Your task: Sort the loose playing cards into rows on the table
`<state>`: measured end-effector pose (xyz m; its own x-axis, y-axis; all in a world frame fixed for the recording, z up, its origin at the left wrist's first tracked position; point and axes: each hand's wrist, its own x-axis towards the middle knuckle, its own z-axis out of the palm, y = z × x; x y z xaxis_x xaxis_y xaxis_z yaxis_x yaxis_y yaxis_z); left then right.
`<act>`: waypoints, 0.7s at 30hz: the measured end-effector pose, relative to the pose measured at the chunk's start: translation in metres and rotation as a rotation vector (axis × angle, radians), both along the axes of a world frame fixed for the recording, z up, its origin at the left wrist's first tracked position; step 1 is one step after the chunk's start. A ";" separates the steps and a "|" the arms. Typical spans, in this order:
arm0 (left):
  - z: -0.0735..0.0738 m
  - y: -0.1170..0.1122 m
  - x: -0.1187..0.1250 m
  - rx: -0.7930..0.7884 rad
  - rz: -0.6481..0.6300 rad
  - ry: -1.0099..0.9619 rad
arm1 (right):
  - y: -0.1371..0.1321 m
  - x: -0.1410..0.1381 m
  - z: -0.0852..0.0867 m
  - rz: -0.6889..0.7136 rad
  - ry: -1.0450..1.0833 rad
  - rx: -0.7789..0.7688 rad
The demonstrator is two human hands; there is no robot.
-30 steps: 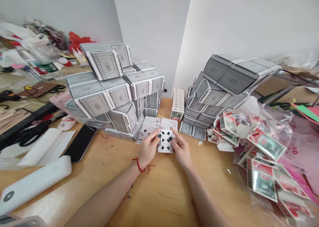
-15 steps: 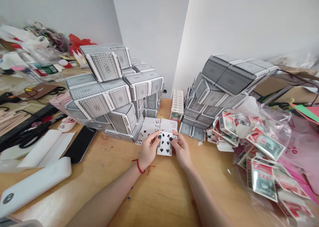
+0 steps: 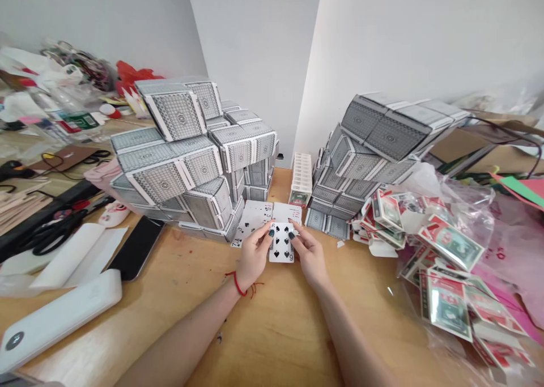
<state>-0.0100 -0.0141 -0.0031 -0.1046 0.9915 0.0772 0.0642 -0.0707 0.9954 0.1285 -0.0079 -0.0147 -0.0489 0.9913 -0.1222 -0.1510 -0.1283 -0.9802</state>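
Note:
Between my two hands is a six of spades playing card (image 3: 281,243), face toward me. My left hand (image 3: 254,255) pinches its left edge with thumb and fingers, and my right hand (image 3: 311,256) pinches the right edge. Whether other cards lie behind it, I cannot tell. Just beyond, loose face-up cards (image 3: 254,214) lie spread on the wooden table (image 3: 272,330), partly covered by my hands. To the left rises a stack of blocks folded from cards (image 3: 174,166) with grey patterned backs. A similar stack of card blocks (image 3: 365,154) stands at the right.
A row of boxed card decks (image 3: 301,174) stands between the stacks. Several opened card boxes (image 3: 448,302) lie on plastic at the right. At left are a black phone (image 3: 136,248), a white power bank (image 3: 62,316) and black scissors (image 3: 59,228). The wall (image 3: 255,52) closes the back.
Both hands keep their pinch on the six of spades. The card sits very slightly higher, and the whole view has shifted a little.

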 end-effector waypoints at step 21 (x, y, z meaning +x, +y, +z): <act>0.000 -0.001 0.001 0.024 0.007 -0.037 | -0.001 -0.002 0.005 0.028 0.023 -0.007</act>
<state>-0.0088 -0.0148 -0.0032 -0.1144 0.9887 0.0971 0.0283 -0.0944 0.9951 0.1267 -0.0089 -0.0099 -0.0790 0.9887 -0.1275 -0.1695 -0.1394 -0.9756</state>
